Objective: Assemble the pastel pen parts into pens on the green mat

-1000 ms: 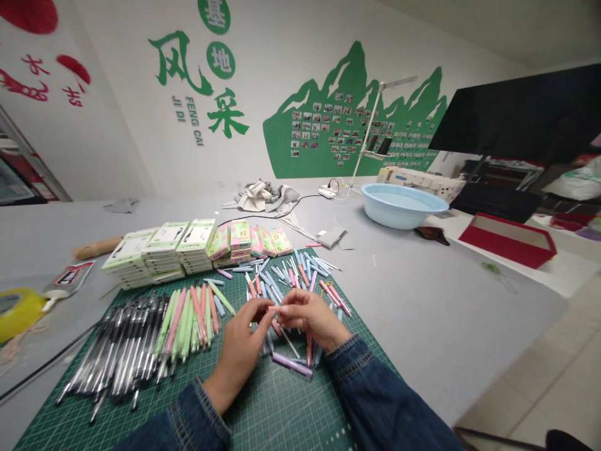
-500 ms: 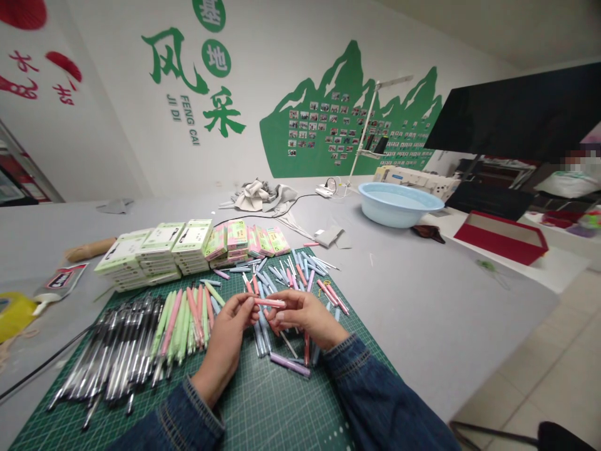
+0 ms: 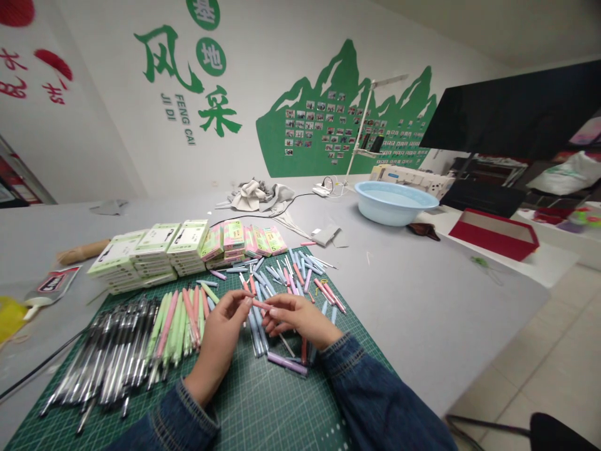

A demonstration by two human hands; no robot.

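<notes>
Between my two hands is a pink pen part [image 3: 261, 305], which looks like a barrel or cap. My left hand [image 3: 228, 322] pinches one end of it with thumb and fingertips. At the other end, the fingers of my right hand [image 3: 300, 317] close around it and hide part of it. Loose blue pen pieces [image 3: 256, 332] lie beneath my hands on the green cutting mat [image 3: 263, 413]. A purple pen piece [image 3: 287, 363] rests just below my right hand. Left of my left hand lie green and pink pens [image 3: 177, 329] and a row of clear black-gripped pens [image 3: 117, 351].
Stacked white-green boxes [image 3: 154, 241] and pink-green boxes [image 3: 233, 235] stand behind the mat. A glue tube [image 3: 54, 285] and yellow tape [image 3: 10, 316] are at the left. Farther back sit crumpled cloth [image 3: 256, 195], a blue basin [image 3: 394, 210] and a red box [image 3: 493, 241].
My hands have drawn slightly closer together, and less of the pink pen part shows between them. The whole view has shifted a little, so everything sits slightly farther left.
</notes>
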